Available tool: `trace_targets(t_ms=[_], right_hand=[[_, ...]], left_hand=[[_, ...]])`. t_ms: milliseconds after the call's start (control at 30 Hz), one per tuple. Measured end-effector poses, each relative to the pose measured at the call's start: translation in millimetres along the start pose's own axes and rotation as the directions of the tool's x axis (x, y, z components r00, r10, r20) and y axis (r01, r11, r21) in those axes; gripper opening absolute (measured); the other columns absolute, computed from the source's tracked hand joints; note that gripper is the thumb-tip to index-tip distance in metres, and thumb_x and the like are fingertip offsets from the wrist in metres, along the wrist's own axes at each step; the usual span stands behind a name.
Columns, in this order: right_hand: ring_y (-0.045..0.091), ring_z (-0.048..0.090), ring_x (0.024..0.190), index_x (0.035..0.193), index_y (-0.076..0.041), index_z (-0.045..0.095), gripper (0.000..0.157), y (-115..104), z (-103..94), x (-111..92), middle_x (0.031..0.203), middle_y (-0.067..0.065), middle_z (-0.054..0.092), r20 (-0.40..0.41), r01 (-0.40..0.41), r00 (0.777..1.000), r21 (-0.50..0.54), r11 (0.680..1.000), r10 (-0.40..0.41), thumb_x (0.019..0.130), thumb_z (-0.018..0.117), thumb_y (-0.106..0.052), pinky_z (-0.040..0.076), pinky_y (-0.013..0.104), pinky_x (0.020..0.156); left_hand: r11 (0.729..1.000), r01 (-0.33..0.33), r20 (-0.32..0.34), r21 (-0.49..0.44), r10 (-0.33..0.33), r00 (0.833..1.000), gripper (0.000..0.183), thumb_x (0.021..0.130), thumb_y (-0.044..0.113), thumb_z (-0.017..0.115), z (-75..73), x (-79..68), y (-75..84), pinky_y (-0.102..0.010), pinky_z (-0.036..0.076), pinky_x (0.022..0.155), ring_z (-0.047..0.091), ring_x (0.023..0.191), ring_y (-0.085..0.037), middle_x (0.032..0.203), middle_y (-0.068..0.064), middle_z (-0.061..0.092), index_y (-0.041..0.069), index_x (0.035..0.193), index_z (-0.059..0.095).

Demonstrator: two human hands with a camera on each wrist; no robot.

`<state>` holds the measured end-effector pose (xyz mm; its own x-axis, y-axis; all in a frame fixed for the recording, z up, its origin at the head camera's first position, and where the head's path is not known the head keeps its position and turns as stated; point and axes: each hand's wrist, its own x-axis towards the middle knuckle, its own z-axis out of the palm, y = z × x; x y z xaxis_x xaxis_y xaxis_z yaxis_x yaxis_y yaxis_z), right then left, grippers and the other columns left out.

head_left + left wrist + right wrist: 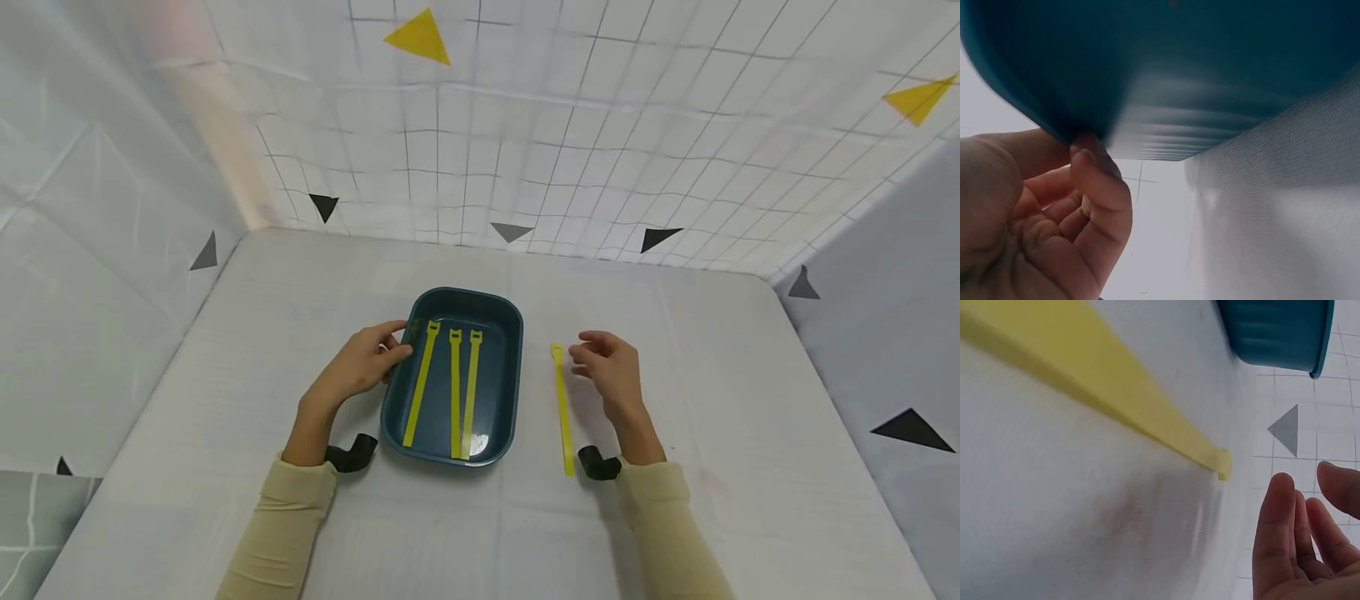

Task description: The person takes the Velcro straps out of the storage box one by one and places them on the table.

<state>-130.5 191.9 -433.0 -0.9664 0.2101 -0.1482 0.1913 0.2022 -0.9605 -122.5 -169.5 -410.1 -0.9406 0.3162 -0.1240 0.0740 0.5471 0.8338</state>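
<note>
A dark teal tray (497,400) sits on the white table, holding three yellow slotted-head cable straps (422,385) laid lengthwise. At its left rim, my left hand (365,360) pinches the edge between thumb and fingers; the left wrist view shows the fingertips (1094,165) right under the lip. A fourth, similar yellow strap (562,408) lies on the table to the right of the tray. My right hand (611,371) hovers beside this strap's slotted head, fingers loosely bent and holding nothing. In the right wrist view the strap (1147,397) stretches away past the fingers.
Black wrist-camera mounts (352,454) show at both forearms. A white gridded sheet (480,158) with triangle markers hangs behind the table, and pale sheets (885,333) close off the sides.
</note>
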Motion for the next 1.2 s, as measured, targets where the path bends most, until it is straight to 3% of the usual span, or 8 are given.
trace_targets(t_ms=[367,767,1000,1200], right_hand=[[0.015,0.064,0.086,0.125,0.011,0.059,0.038,-12.1,1.4,-6.9,0.104,0.016,0.061,0.009,0.037,0.999,0.032,0.999,-0.038,0.091,0.068,-0.001,0.056,0.027,0.076],[0.016,0.066,0.090,0.122,0.006,0.063,0.034,-18.6,6.2,-8.2,0.104,0.012,0.062,0.004,0.089,0.996,0.048,0.995,-0.089,0.092,0.070,-0.008,0.056,0.026,0.078],[0.020,0.067,0.087,0.117,0.005,0.066,0.029,-29.8,9.2,-12.2,0.101,0.012,0.063,-0.052,0.131,0.991,0.074,0.989,-0.127,0.091,0.071,-0.008,0.056,0.026,0.076],[0.021,0.067,0.088,0.118,0.004,0.066,0.031,-37.1,11.7,-18.2,0.104,0.013,0.064,-0.035,0.161,0.987,0.074,0.984,-0.158,0.092,0.072,-0.011,0.055,0.025,0.078]], left_hand=[[1.000,0.018,0.000,0.008,-0.018,1.000,0.053,0.103,0.017,0.056,0.3,-0.2,-0.1,-0.034,0.050,0.061,0.059,0.064,-0.020,0.098,-0.015,0.059,-0.004,0.148,0.039],[1.000,0.003,-0.004,0.020,-0.003,1.000,0.052,0.103,0.016,0.056,-0.8,0.3,0.9,-0.035,0.048,0.058,0.058,0.062,-0.020,0.096,-0.015,0.060,-0.004,0.148,0.039],[1.000,0.008,0.001,0.026,-0.008,1.000,0.053,0.103,0.018,0.056,-0.6,0.6,1.1,-0.034,0.048,0.058,0.058,0.063,-0.020,0.098,-0.015,0.060,-0.003,0.148,0.039],[1.000,0.004,0.000,0.027,-0.004,1.000,0.053,0.103,0.018,0.056,-0.9,0.0,1.7,-0.035,0.047,0.058,0.058,0.062,-0.020,0.098,-0.015,0.060,-0.003,0.148,0.039]])
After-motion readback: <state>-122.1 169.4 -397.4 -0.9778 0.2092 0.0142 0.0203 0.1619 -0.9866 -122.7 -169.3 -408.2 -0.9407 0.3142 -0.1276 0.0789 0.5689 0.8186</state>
